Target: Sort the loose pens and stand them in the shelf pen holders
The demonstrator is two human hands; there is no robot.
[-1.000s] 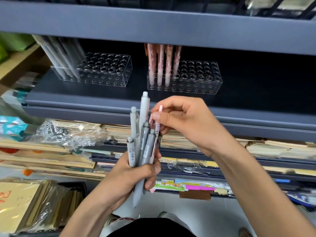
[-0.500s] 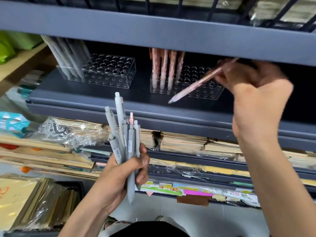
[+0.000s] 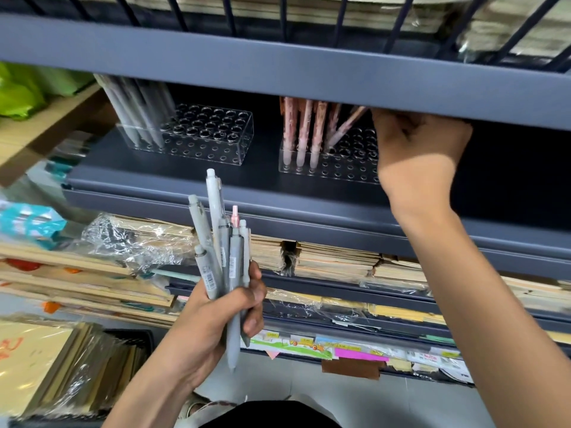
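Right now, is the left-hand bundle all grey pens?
No, one pink pen stands among the grey pens that the left hand grips.

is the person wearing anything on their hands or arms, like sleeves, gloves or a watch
No. The left hand and right hand are bare: no gloves, and no rings on the fingers that show. The left forearm and right forearm are bare too, with no sleeve, watch or bracelet in view.

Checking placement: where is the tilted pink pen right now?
Head view, right of centre: the tilted pink pen leans in the right holder, beside the upright pink pens, its top in the right hand.
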